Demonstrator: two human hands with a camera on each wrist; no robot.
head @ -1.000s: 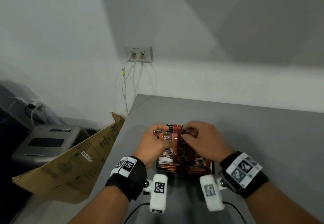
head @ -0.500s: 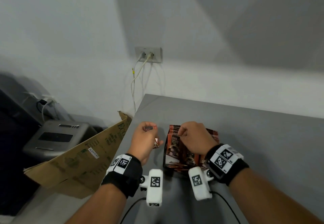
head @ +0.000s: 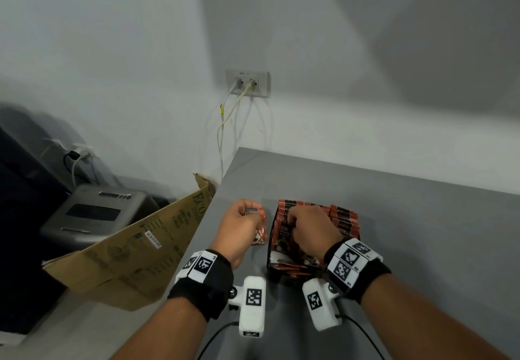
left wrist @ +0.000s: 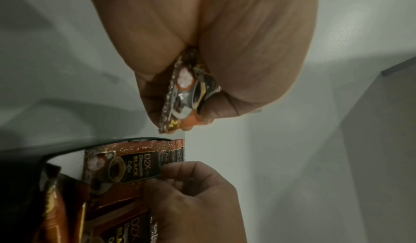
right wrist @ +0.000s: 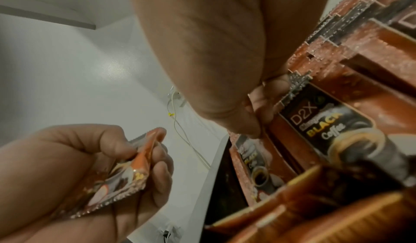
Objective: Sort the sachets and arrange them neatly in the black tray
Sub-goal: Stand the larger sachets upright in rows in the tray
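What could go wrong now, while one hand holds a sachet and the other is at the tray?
1. The left hand pinches its sachet away from the black tray, close to the table edge; if dropped, it may fall off.
2. The right hand pinches a standing sachet in a tightly packed row; pulling may drag neighbours out of line.
3. The tray looks full, so another sachet may not fit.

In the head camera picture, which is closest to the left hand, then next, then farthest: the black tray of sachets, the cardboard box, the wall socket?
Counting from the left hand, which holds one sachet:
1. Black tray, just to its right on the table.
2. Cardboard box, off the table's left edge.
3. Wall socket, high on the wall behind.
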